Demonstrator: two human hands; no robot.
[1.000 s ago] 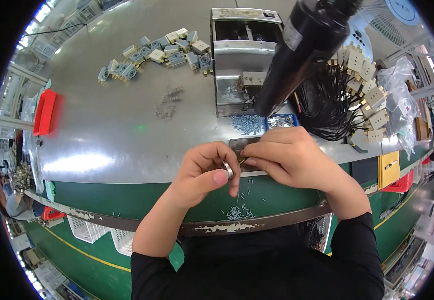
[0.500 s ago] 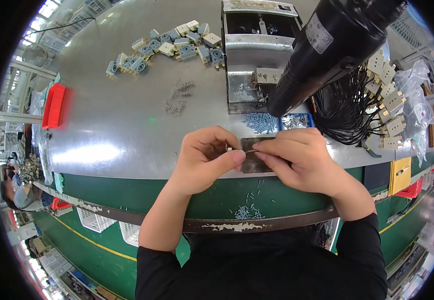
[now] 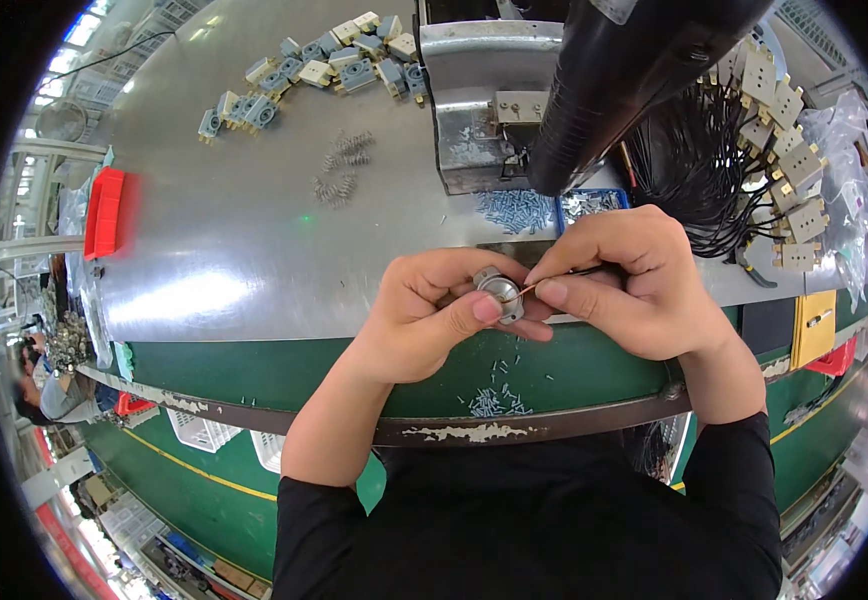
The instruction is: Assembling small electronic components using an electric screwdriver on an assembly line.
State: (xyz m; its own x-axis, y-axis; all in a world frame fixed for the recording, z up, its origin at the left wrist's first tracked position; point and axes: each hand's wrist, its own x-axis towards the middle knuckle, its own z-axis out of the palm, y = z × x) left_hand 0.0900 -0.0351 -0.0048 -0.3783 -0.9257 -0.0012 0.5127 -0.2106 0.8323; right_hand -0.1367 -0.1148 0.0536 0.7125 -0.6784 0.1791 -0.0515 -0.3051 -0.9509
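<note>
Steel workbench (image 3: 254, 250): just above its near edge, the left hand (image 3: 424, 315) pinches a small round metal part (image 3: 500, 290) steady while the right hand (image 3: 634, 285) nips a thin wire (image 3: 534, 287) against it; screws (image 3: 516, 210) and springs (image 3: 344, 170) lie within reach.

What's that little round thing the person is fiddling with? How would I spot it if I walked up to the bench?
Start at the big shiny metal table and come to its near edge, where the left hand and right hand meet. Pinched between the fingers is a small round silvery part with a thin reddish wire running off it. Unlike the blocky grey parts heaped at the far edge, it is round and metallic.
</note>
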